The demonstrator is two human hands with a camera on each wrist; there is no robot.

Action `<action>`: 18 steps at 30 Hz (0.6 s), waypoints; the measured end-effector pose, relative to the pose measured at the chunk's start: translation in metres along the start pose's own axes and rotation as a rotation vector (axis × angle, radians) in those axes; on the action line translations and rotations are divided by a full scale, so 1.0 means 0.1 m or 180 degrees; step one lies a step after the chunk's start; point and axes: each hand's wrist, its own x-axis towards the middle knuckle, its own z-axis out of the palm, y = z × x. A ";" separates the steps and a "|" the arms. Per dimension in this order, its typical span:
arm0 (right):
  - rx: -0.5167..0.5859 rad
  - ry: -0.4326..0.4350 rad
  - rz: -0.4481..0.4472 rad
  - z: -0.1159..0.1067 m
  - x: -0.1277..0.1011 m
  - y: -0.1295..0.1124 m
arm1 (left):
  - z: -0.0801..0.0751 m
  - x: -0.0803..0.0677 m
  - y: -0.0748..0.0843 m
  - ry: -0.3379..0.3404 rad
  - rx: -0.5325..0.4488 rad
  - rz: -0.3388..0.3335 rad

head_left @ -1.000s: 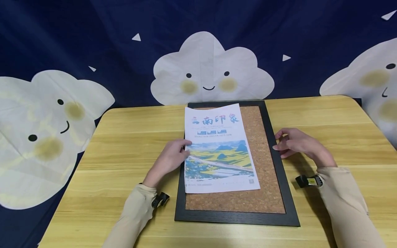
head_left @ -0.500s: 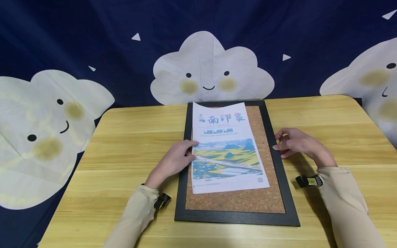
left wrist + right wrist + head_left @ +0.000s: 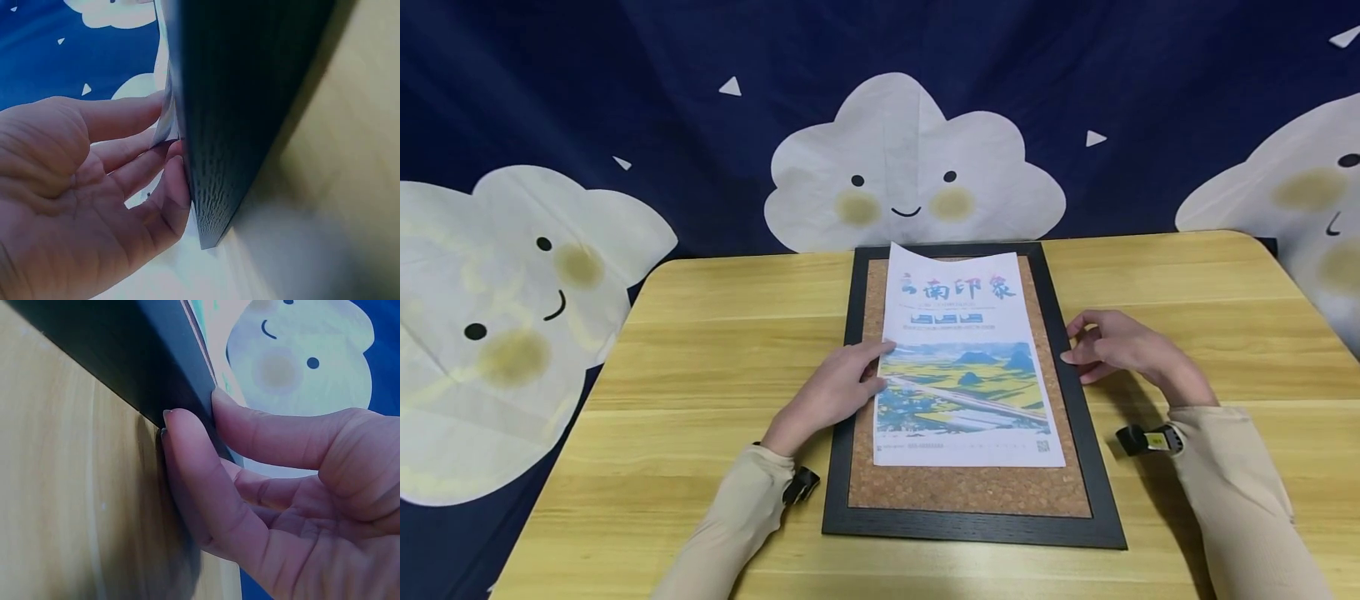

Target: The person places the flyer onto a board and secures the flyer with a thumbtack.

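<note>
A printed poster (image 3: pixel 966 392) with a blue and yellow landscape lies over the cork board (image 3: pixel 970 485), its upper edge curling. My left hand (image 3: pixel 831 385) pinches the poster's left edge between thumb and fingers. In the left wrist view, the paper (image 3: pixel 165 122) shows between those fingers, beside the dark frame (image 3: pixel 231 112). The cork is set in a black wooden frame (image 3: pixel 970 527). My right hand (image 3: pixel 1131 343) holds the frame's right side; in the right wrist view its thumb is on the top of the frame (image 3: pixel 137 356) and the fingers are at the outer side.
The frame rests on a wooden table (image 3: pixel 700 358) with rounded back corners. Behind the table hangs a dark blue curtain (image 3: pixel 685 50) with smiling white clouds. Small black cameras (image 3: pixel 801 485) sit at both wrists, over beige sleeves.
My left hand has slid the poster rightward across the cork, so a strip of cork now shows at its left. The right hand and the frame have stayed put.
</note>
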 end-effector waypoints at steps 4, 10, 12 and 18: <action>-0.0032 0.0028 0.0022 0.00 0.00 0.00 | 0.01 0.02 -0.01 -0.0138 0.0097 0.0050; -0.0048 0.0039 0.0033 0.00 -0.01 0.01 | -0.02 0.00 0.00 -0.0298 0.0111 -0.0016; -0.0044 0.0032 0.0033 0.00 0.00 0.01 | -0.03 -0.01 0.01 -0.0303 0.0122 -0.0061; -0.0054 0.0017 0.0032 0.00 0.00 0.00 | -0.04 -0.03 0.03 -0.0247 0.0236 -0.0126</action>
